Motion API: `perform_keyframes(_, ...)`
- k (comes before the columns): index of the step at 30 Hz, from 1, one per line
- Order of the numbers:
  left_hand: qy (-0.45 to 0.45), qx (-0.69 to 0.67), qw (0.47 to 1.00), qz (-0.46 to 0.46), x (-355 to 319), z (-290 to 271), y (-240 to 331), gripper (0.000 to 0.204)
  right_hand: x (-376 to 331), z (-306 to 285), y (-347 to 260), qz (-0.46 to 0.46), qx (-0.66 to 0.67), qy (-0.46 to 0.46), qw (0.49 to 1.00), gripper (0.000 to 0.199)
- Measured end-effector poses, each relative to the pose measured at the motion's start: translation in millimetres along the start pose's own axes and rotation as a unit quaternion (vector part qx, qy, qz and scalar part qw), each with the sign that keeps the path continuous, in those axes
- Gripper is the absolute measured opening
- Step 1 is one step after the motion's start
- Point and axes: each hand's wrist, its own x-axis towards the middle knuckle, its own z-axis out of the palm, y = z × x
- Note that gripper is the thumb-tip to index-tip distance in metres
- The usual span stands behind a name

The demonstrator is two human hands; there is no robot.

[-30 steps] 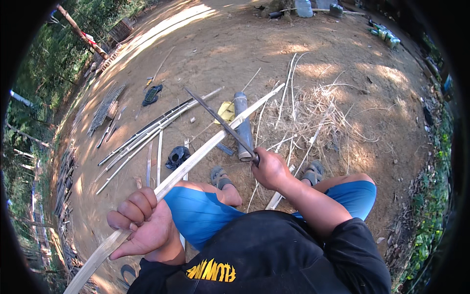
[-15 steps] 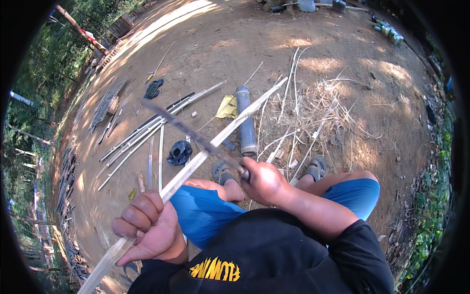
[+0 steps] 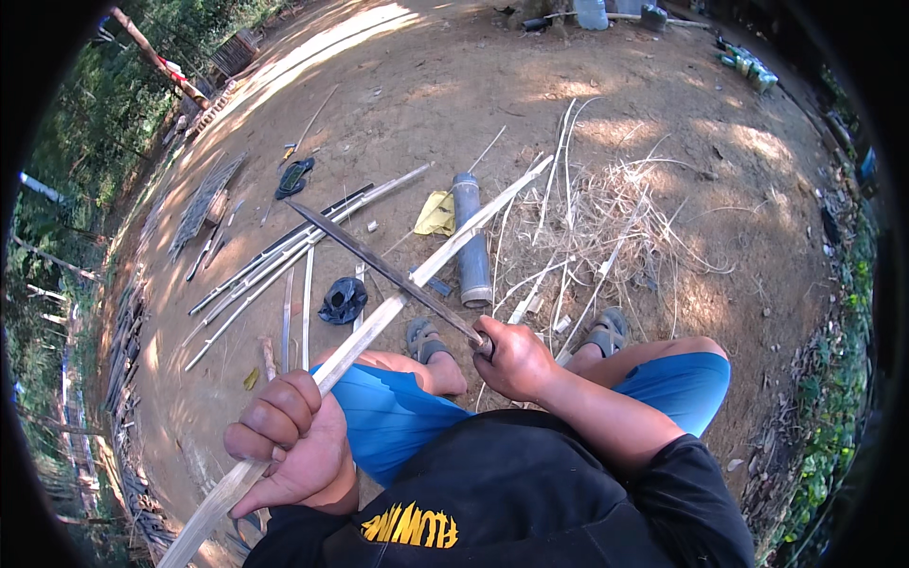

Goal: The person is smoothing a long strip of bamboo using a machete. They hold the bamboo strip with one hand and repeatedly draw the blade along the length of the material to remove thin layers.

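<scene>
Wood strip [image 3: 365, 338] extends diagonally from lower left to upper centre. Knife [image 3: 379, 267] crosses over the strip near its middle. Left hand [image 3: 295, 440] has fingers curled around the strip; right hand [image 3: 518, 362] has fingers closed around the handle [image 3: 483, 346].

Sun-dappled brown earth [image 3: 407, 114] spreads ahead of the right hand [image 3: 518, 361], leafy plants [image 3: 819, 431] well to its right; green trees [image 3: 80, 142] stand far left of the left hand [image 3: 295, 443].
</scene>
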Motion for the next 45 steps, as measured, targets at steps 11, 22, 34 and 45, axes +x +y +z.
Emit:
perform_keyframes(11,-0.017,-0.064,0.998,-0.018,-1,-6,-1,0.069,6,-10,28,0.034,-0.046,0.043,0.997,0.022)
perform_keyframes(22,0.016,-0.076,0.997,-0.021,8,-9,4,0.068,19,-6,23,0.031,-0.057,0.05,0.997,0.019)
perform_keyframes(34,0.038,-0.027,0.998,-0.03,35,-22,36,0.067,27,10,12,-0.153,-0.119,-0.001,0.981,0.02)
perform_keyframes(45,0.037,-0.067,0.995,-0.061,40,-31,60,0.068,44,-3,30,0.113,-0.119,-0.022,0.986,0.015)
